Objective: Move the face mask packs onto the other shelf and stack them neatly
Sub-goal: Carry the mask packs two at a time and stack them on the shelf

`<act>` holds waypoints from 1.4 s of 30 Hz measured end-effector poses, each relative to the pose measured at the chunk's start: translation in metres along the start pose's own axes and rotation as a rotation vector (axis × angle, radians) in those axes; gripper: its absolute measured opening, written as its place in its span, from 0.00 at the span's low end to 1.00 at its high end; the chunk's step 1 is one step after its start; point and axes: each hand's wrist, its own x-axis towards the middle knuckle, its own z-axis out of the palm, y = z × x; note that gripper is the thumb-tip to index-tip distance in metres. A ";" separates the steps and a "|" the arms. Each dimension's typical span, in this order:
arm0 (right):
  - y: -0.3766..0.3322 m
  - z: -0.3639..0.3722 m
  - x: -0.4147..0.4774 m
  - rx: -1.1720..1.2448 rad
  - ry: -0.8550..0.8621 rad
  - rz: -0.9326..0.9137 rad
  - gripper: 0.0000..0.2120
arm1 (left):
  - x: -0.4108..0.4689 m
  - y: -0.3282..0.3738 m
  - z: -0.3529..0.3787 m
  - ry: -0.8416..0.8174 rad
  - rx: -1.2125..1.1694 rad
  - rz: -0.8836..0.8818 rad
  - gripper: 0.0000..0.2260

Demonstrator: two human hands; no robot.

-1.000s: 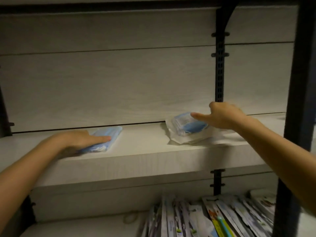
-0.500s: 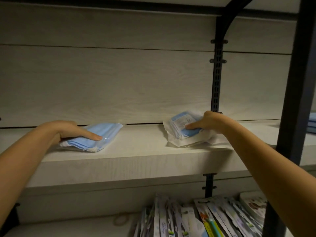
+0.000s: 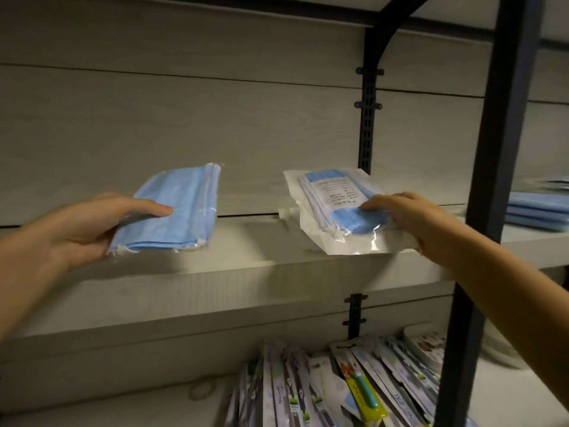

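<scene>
Here the left hand (image 3: 83,229) grips a plain mask pack (image 3: 181,208), the right hand (image 3: 412,223) a labelled pack (image 3: 332,204), print unreadable.

A single wide-angle head view faces the shelf (image 3: 246,238) straight on from close, just above its board

Arms stretched forward, the left hand (image 3: 77,231) pinched the plain mask pack (image 3: 181,208) while the right hand (image 3: 415,221) gripped the labelled mask pack (image 3: 332,201).

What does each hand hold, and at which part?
The left hand grips a blue mask pack by its near left edge; the right hand grips the labelled mask pack by its near right corner.
</scene>
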 end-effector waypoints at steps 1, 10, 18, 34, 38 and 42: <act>0.003 -0.005 -0.012 0.012 0.017 0.008 0.16 | -0.004 -0.001 0.008 -0.042 -0.033 0.012 0.18; 0.031 -0.058 -0.101 -0.020 0.125 0.106 0.09 | -0.067 -0.003 0.071 -0.495 -0.154 0.101 0.32; 0.049 -0.113 -0.164 -0.052 0.225 0.120 0.07 | -0.084 -0.008 0.132 -0.622 -0.196 0.163 0.34; 0.105 -0.296 -0.164 -0.102 0.289 0.093 0.11 | -0.156 0.029 0.305 -0.765 -0.186 0.195 0.45; 0.128 -0.348 -0.157 -0.114 0.284 0.086 0.14 | -0.170 0.038 0.358 -0.724 -0.178 0.212 0.47; 0.142 -0.388 -0.147 -0.089 0.283 0.100 0.13 | -0.174 0.048 0.401 -0.613 -0.159 0.250 0.48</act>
